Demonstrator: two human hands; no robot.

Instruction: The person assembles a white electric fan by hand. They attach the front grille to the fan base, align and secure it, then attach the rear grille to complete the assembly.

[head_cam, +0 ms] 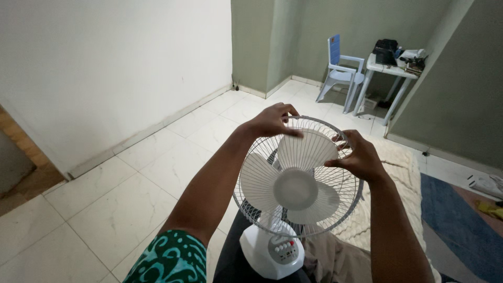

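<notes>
Hands of the person are both up at the top of a small white table fan (293, 188), seen from the head camera. The left hand (272, 121) lies over the upper left part of the round wire guard (251, 157), with its fingers bent down over the rim and the fingertips touching the wires in front of the top blade. The right hand (359, 157) is at the upper right part of the same guard; its fingers curl around the rim and the thumb presses on the front wires, so this hand is closed on the guard. For the left hand, it rests on the guard with bent fingers, but I cannot tell if it really grips it.

The fan stands upright, close in front of the person, and its white base (272, 251) with a small panel of buttons (284, 250) seems to rest on the person's lap, on dark cloth. Three white blades are visible behind the wires.

Floor around is of pale tiles (131, 199). A cream textured mat (398, 183) lies to the right of the fan, and a blue rug (461, 230) is beyond it. Far away, near the green wall, stand a light plastic chair (343, 73) and a white table (390, 68) with dark things on it.
</notes>
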